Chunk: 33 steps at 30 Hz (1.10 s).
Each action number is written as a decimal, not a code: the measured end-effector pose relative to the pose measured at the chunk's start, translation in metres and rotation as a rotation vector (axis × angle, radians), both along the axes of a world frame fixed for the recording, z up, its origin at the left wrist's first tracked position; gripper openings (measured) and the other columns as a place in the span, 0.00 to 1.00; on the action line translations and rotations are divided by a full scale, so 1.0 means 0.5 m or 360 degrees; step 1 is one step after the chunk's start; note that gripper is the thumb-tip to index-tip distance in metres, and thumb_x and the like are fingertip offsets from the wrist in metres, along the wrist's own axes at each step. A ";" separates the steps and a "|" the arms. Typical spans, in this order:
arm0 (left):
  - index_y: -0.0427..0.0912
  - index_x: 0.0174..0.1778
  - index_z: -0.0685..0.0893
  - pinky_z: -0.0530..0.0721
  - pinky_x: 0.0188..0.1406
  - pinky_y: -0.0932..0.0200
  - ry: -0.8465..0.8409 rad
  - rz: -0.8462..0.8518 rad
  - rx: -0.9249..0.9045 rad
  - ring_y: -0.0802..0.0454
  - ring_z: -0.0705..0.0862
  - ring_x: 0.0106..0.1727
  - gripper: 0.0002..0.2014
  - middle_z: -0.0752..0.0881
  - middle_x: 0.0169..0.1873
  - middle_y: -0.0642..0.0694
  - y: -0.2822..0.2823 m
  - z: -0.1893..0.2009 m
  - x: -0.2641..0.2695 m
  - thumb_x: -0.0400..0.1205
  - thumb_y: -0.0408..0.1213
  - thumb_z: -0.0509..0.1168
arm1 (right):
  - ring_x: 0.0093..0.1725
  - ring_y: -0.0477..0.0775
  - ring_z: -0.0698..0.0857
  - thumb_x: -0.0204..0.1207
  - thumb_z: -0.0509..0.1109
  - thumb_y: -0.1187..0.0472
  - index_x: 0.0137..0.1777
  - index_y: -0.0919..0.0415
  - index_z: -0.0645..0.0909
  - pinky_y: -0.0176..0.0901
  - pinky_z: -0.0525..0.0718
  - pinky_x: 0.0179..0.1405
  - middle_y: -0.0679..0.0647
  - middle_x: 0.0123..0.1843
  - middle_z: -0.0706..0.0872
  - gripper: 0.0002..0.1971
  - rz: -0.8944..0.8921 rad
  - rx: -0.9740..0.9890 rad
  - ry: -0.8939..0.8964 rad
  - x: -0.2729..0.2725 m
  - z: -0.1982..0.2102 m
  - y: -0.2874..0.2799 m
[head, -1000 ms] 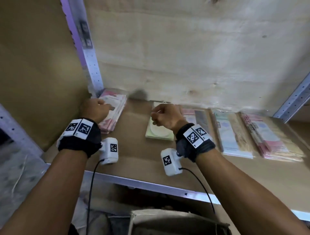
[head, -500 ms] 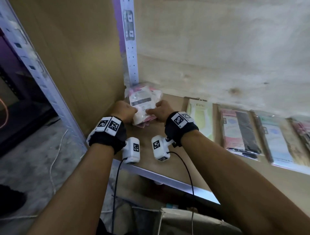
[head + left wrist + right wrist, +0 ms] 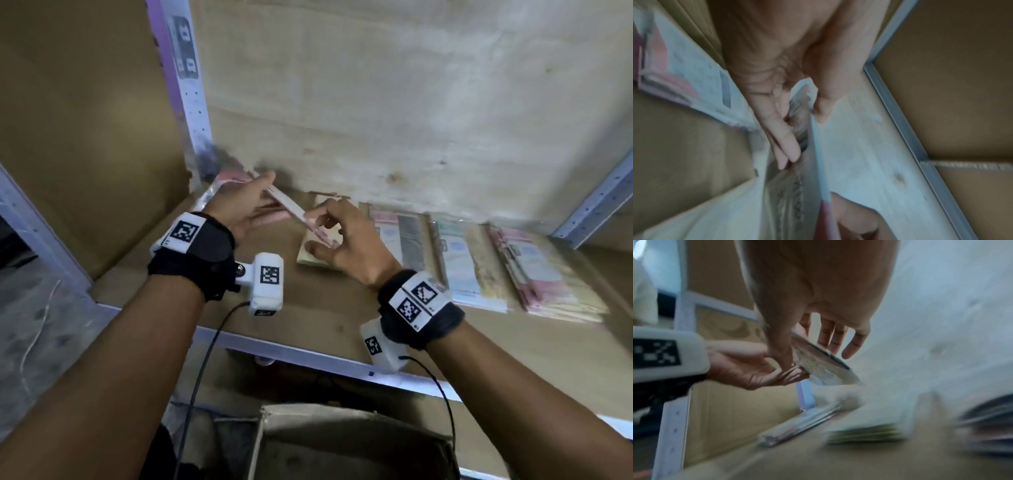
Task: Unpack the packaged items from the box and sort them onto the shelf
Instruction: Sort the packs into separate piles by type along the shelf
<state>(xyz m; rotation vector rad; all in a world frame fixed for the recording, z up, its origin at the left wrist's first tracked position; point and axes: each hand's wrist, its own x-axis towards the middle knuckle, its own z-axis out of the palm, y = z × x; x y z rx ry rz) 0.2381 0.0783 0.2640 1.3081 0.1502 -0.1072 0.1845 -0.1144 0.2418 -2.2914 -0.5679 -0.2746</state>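
Head view: left hand [image 3: 245,205] and right hand [image 3: 342,236] both pinch one flat packet [image 3: 287,205] above the shelf [image 3: 308,308].

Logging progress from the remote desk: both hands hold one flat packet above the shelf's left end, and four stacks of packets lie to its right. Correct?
Not lying flat: the head view shows the packet tilted on edge between left hand and right hand, over the shelf. The rest stands.

A flat clear-wrapped packet [image 3: 286,204] is tilted on edge above the shelf [image 3: 191,274], near 4 sorted stacks [image 3: 472,263].
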 end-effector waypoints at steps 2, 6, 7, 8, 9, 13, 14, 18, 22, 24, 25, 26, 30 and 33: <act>0.30 0.63 0.81 0.93 0.37 0.58 0.0035 -0.0079 0.0111 0.46 0.91 0.49 0.12 0.87 0.62 0.30 -0.052 -0.014 -0.013 0.88 0.34 0.62 | 0.62 0.52 0.77 0.64 0.85 0.52 0.67 0.53 0.81 0.34 0.75 0.58 0.55 0.62 0.79 0.30 0.0015 -0.0189 0.0112 -0.039 -0.002 -0.065; 0.38 0.60 0.83 0.93 0.38 0.58 -0.0021 -0.0282 0.0214 0.46 0.90 0.48 0.09 0.88 0.60 0.35 -0.143 -0.040 -0.040 0.88 0.30 0.59 | 0.70 0.40 0.74 0.66 0.74 0.30 0.65 0.37 0.79 0.31 0.72 0.66 0.41 0.67 0.77 0.28 -0.0070 -0.0015 0.0404 -0.103 -0.005 -0.205; 0.38 0.59 0.83 0.93 0.41 0.57 -0.0024 -0.0358 0.0189 0.45 0.90 0.48 0.08 0.88 0.60 0.34 -0.164 -0.046 -0.047 0.88 0.29 0.59 | 0.68 0.40 0.78 0.69 0.70 0.29 0.65 0.38 0.80 0.35 0.76 0.64 0.41 0.66 0.79 0.26 -0.0178 0.0116 0.0414 -0.112 -0.008 -0.233; 0.37 0.61 0.82 0.93 0.44 0.55 -0.0013 -0.0438 0.0165 0.45 0.90 0.49 0.09 0.88 0.60 0.34 -0.184 -0.050 -0.052 0.88 0.30 0.59 | 0.65 0.42 0.81 0.73 0.69 0.31 0.66 0.41 0.79 0.37 0.80 0.59 0.42 0.65 0.81 0.25 -0.0291 0.0242 0.0432 -0.115 -0.010 -0.257; 0.37 0.63 0.81 0.92 0.46 0.54 0.0009 -0.0510 0.0131 0.45 0.90 0.50 0.10 0.89 0.59 0.35 -0.204 -0.054 -0.056 0.89 0.29 0.59 | 0.61 0.45 0.85 0.75 0.69 0.34 0.67 0.46 0.79 0.37 0.83 0.51 0.44 0.62 0.83 0.24 -0.0380 0.0330 0.0484 -0.114 -0.013 -0.279; 0.39 0.58 0.83 0.93 0.43 0.55 0.0134 -0.0688 -0.0050 0.46 0.91 0.49 0.07 0.91 0.52 0.39 -0.270 -0.067 -0.059 0.88 0.30 0.61 | 0.40 0.55 0.89 0.79 0.72 0.51 0.63 0.63 0.79 0.43 0.85 0.29 0.60 0.52 0.90 0.19 -0.0432 0.0640 0.0898 -0.117 -0.032 -0.341; 0.40 0.58 0.84 0.93 0.43 0.56 0.0146 -0.0692 -0.0031 0.46 0.91 0.49 0.07 0.92 0.51 0.39 -0.278 -0.070 -0.054 0.87 0.32 0.62 | 0.37 0.56 0.88 0.80 0.73 0.54 0.60 0.67 0.80 0.44 0.85 0.26 0.63 0.50 0.91 0.17 -0.0397 0.0766 0.0957 -0.123 -0.039 -0.352; 0.46 0.57 0.84 0.89 0.42 0.59 0.0048 -0.0382 0.0127 0.51 0.90 0.46 0.11 0.91 0.46 0.46 -0.279 -0.072 -0.013 0.83 0.47 0.70 | 0.35 0.58 0.84 0.82 0.71 0.58 0.60 0.74 0.79 0.44 0.84 0.27 0.59 0.42 0.90 0.18 -0.0275 0.0883 0.0995 -0.140 -0.058 -0.382; 0.51 0.50 0.88 0.88 0.33 0.61 -0.0134 -0.0159 0.0340 0.56 0.89 0.36 0.11 0.90 0.41 0.52 -0.251 -0.073 0.024 0.81 0.54 0.71 | 0.42 0.63 0.83 0.83 0.69 0.57 0.59 0.69 0.82 0.46 0.82 0.34 0.63 0.45 0.88 0.14 -0.0268 0.0839 0.1018 -0.142 -0.060 -0.393; 0.49 0.46 0.92 0.87 0.32 0.61 -0.0278 -0.0239 0.0558 0.54 0.88 0.31 0.14 0.91 0.36 0.50 -0.243 -0.078 0.031 0.82 0.54 0.69 | 0.44 0.61 0.84 0.83 0.69 0.57 0.55 0.64 0.84 0.46 0.82 0.37 0.62 0.47 0.88 0.10 -0.0271 0.0776 0.1030 -0.145 -0.062 -0.396; 0.46 0.47 0.92 0.85 0.32 0.61 -0.0344 -0.0264 0.0667 0.53 0.88 0.31 0.14 0.91 0.36 0.47 -0.239 -0.078 0.033 0.83 0.53 0.68 | 0.45 0.60 0.85 0.83 0.69 0.57 0.54 0.62 0.85 0.48 0.82 0.40 0.62 0.47 0.89 0.08 -0.0261 0.0757 0.1031 -0.145 -0.062 -0.399; 0.43 0.46 0.91 0.84 0.31 0.62 -0.0397 -0.0283 0.0757 0.54 0.86 0.29 0.14 0.90 0.35 0.46 -0.234 -0.078 0.035 0.84 0.50 0.68 | 0.45 0.59 0.86 0.83 0.69 0.57 0.54 0.61 0.85 0.48 0.81 0.43 0.63 0.48 0.90 0.08 -0.0247 0.0744 0.1028 -0.145 -0.061 -0.401; 0.42 0.33 0.84 0.73 0.23 0.63 -0.0465 -0.0306 0.1085 0.54 0.76 0.20 0.14 0.80 0.24 0.47 -0.220 -0.071 0.044 0.84 0.39 0.65 | 0.42 0.51 0.88 0.83 0.69 0.59 0.51 0.62 0.85 0.40 0.81 0.40 0.60 0.44 0.91 0.07 -0.0166 0.0692 0.1002 -0.142 -0.053 -0.411; 0.45 0.27 0.75 0.69 0.18 0.66 -0.0568 -0.0302 0.1379 0.54 0.70 0.17 0.21 0.73 0.18 0.50 -0.216 -0.069 0.034 0.86 0.48 0.61 | 0.46 0.56 0.88 0.82 0.69 0.61 0.50 0.60 0.85 0.45 0.81 0.48 0.65 0.49 0.91 0.04 -0.0142 0.0696 0.0997 -0.142 -0.049 -0.413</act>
